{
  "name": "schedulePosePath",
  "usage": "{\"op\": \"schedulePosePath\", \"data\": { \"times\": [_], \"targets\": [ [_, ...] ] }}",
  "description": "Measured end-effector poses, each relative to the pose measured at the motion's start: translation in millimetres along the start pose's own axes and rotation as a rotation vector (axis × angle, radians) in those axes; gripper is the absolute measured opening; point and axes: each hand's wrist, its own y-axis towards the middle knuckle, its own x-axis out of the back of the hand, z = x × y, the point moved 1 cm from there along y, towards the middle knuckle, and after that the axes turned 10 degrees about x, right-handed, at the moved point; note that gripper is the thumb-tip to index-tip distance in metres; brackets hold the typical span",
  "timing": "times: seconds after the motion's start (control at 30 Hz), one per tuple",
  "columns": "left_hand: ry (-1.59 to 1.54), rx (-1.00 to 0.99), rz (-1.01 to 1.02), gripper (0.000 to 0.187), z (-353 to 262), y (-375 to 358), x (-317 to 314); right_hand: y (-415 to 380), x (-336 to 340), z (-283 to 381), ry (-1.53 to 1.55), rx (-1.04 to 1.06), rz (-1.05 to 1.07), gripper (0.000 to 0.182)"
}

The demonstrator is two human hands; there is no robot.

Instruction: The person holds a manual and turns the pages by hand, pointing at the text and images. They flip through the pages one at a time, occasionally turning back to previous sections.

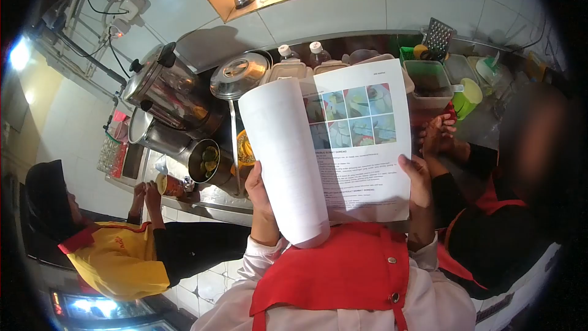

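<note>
Counter (223, 207): steel, along the tiled wall (318, 15).
Co-worker at left (119, 257): yellow shirt, beside the counter.
Co-worker at right (502, 227): black sleeves, hands together just beside the booklet (361, 190).
Stockpot (168, 95): lidded, on the counter's left part.
Booklet: open before the red apron (334, 270), left pages curled over, food photos above printed text.
Left hand (259, 191): closed on the curled pages' outer edge.
Right hand (419, 182): gripping the right edge, thumb in front.
Green cup (468, 99): right of the booklet.
</note>
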Motion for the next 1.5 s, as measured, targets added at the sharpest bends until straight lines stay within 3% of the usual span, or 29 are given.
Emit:
{"op": "schedulePosePath", "data": {
  "times": [0.1, 0.23, 0.37, 0.5, 0.57, 0.77, 0.87, 1.5],
  "targets": [
    [-0.023, 0.019, -0.025, 0.051, 4.1, 3.7, -9.2, 0.8, 4.4, -9.8, 0.228, 0.006, -0.142, 0.029],
    [-0.010, 0.006, -0.004, 0.049, 7.1, 11.6, -11.7, 2.5, 1.0, -3.4, 0.446, 0.004, -0.166, 0.034],
    [-0.085, -0.001, 0.157, 0.048, 9.9, 13.2, -7.7, 3.7, 11.7, -7.5, 0.445, -0.023, -0.163, 0.033],
    [-0.124, 0.025, 0.188, 0.048, 10.6, 12.3, -18.2, 4.1, 10.8, -7.8, 0.421, 0.022, -0.158, 0.033],
    [0.059, -0.064, -0.066, 0.041, 11.8, 9.5, -28.3, 4.1, 6.0, -5.2, 0.452, 0.005, -0.114, 0.032],
    [0.040, -0.069, -0.091, 0.044, 11.7, 7.3, -28.8, 6.3, 9.8, -15.3, 0.400, 0.032, -0.232, 0.032],
    [0.106, -0.097, -0.089, 0.044, 11.6, 7.3, -24.5, 4.6, 11.2, -12.6, 0.450, -0.052, -0.146, 0.033],
    [0.058, -0.114, 0.009, 0.046, 6.8, 10.7, -19.9, 5.9, 11.3, -17.0, 0.446, -0.038, -0.154, 0.034]
  ]
}}
